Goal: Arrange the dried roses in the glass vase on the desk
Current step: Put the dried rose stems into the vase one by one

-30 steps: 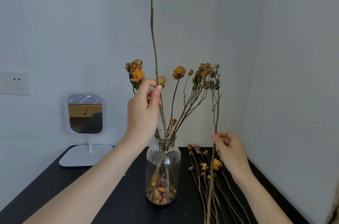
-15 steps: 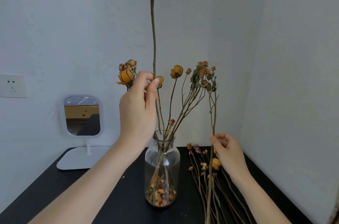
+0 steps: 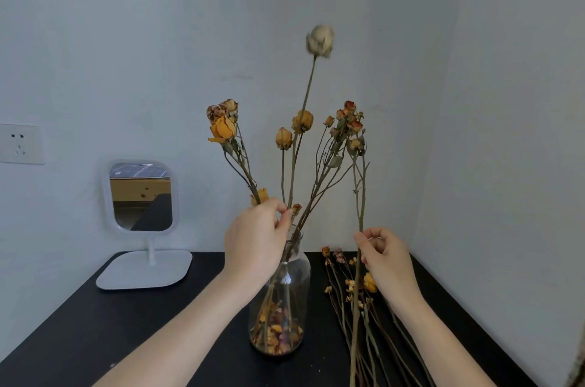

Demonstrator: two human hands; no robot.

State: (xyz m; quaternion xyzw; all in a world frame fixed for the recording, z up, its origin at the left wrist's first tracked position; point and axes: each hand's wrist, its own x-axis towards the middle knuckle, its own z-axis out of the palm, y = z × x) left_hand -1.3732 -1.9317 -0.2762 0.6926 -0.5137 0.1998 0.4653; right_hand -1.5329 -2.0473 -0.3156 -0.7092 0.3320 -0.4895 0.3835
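A clear glass vase [image 3: 285, 288] stands on the black desk [image 3: 95, 333], with loose petals at its bottom and several dried yellow and orange roses [image 3: 223, 128] rising from it. My left hand [image 3: 256, 244] pinches the tall stem of a pale white rose [image 3: 320, 40] just above the vase mouth; the stem runs down into the vase. My right hand [image 3: 384, 258] grips a thin upright rose stem [image 3: 361, 196] to the right of the vase, its lower end reaching past the frame's bottom edge.
More dried roses [image 3: 351, 288] lie flat on the desk right of the vase. A white-framed stand mirror [image 3: 141, 196] sits at the back left. A wall socket [image 3: 20, 143] is at far left. Walls close in behind and on the right.
My left hand has slid down the tall stem to the vase mouth. The stem has sunk into the vase, and its pale bloom has come into view.
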